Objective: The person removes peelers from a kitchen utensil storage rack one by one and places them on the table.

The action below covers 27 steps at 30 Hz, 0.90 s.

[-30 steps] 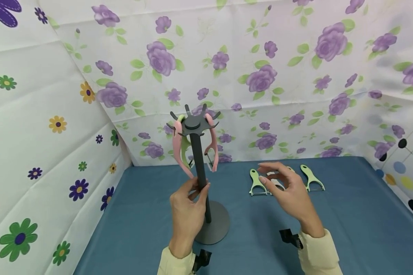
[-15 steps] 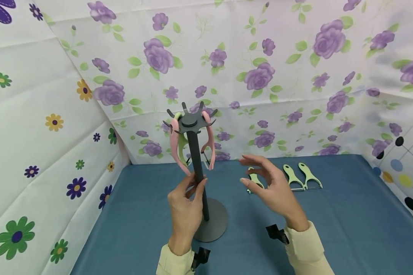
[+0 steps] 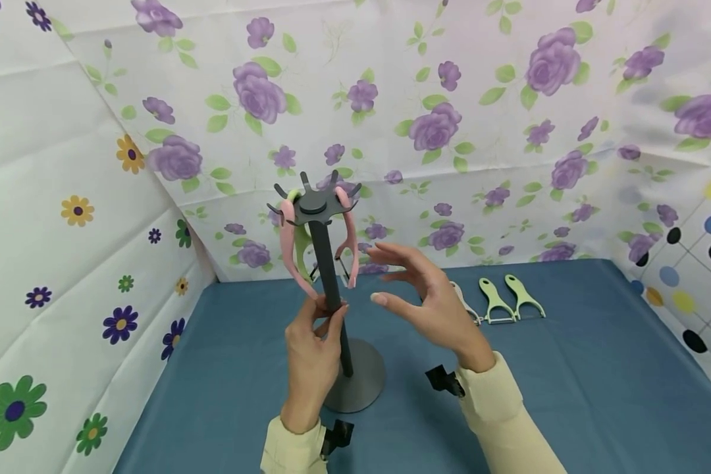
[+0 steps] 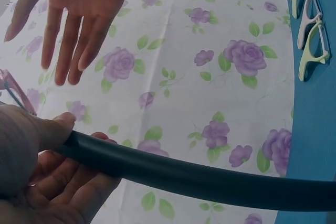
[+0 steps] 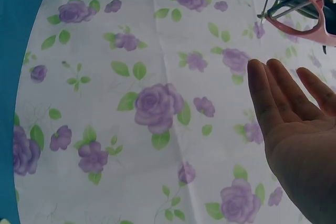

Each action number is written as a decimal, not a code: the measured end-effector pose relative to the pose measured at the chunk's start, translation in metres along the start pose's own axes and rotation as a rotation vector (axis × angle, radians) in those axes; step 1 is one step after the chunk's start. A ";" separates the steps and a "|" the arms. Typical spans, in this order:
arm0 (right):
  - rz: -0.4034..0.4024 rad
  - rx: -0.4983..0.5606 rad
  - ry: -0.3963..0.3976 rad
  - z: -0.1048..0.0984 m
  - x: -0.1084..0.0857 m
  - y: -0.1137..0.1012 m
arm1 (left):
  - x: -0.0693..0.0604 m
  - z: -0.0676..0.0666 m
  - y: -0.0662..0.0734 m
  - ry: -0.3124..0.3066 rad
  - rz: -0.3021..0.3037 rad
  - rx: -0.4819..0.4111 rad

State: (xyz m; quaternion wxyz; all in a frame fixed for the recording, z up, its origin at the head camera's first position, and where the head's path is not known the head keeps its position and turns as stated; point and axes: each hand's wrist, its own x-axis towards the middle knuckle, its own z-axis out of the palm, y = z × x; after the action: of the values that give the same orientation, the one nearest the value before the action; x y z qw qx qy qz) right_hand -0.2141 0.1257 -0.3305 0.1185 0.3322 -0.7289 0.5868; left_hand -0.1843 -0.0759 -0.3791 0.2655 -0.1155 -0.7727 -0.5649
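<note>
My left hand (image 3: 311, 368) pinches the pole of a dark grey stand (image 3: 326, 270) between thumb and fingers, below its crown of hooks. Two pink Y-shaped peelers hang from the crown, one on the left (image 3: 288, 243) and one on the right (image 3: 351, 230). A green peeler (image 3: 300, 247) hangs behind the left one. My right hand (image 3: 432, 306) hovers right of the stand, fingers extended and thumb apart, holding nothing. In the right wrist view its fingertips lie below the right pink peeler (image 5: 310, 30), apart from it.
On the blue tablecloth (image 3: 569, 368) behind my right hand lie a whitish peeler (image 3: 467, 306), partly hidden, and two green peelers (image 3: 493, 299) (image 3: 523, 296). The stand's round base (image 3: 361, 388) sits on the cloth. Flowered sheets (image 3: 391, 131) enclose the back and sides.
My right hand has moved left, from over the peelers on the table towards the stand. My left hand keeps its grip on the pole. The view has shifted slightly.
</note>
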 end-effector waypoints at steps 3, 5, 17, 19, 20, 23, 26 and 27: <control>-0.014 0.018 -0.015 0.004 0.007 -0.003 | 0.001 -0.002 0.002 -0.013 -0.005 0.006; -0.027 0.035 -0.019 0.007 0.011 -0.003 | 0.002 -0.003 0.003 -0.026 -0.010 0.013; -0.087 0.133 -0.053 0.014 0.025 -0.002 | 0.005 -0.007 0.009 -0.089 -0.028 0.070; -0.092 0.142 -0.058 0.016 0.027 -0.003 | 0.005 -0.008 0.009 -0.092 -0.035 0.077; -0.094 0.145 -0.059 0.017 0.028 -0.003 | 0.005 -0.008 0.009 -0.093 -0.038 0.080; -0.106 0.157 -0.062 0.019 0.030 -0.003 | 0.005 -0.008 0.010 -0.094 -0.048 0.087; -0.115 0.161 -0.059 0.020 0.030 -0.004 | 0.005 -0.008 0.011 -0.101 -0.051 0.094; -0.119 0.163 -0.058 0.021 0.030 -0.004 | 0.005 -0.008 0.010 -0.103 -0.050 0.095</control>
State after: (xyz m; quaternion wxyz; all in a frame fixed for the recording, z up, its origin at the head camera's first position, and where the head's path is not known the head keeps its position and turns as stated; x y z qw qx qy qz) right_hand -0.2297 0.0956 -0.3164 0.1046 0.4003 -0.6607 0.6263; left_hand -0.1813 -0.0803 -0.3662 0.2165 -0.1124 -0.8138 -0.5274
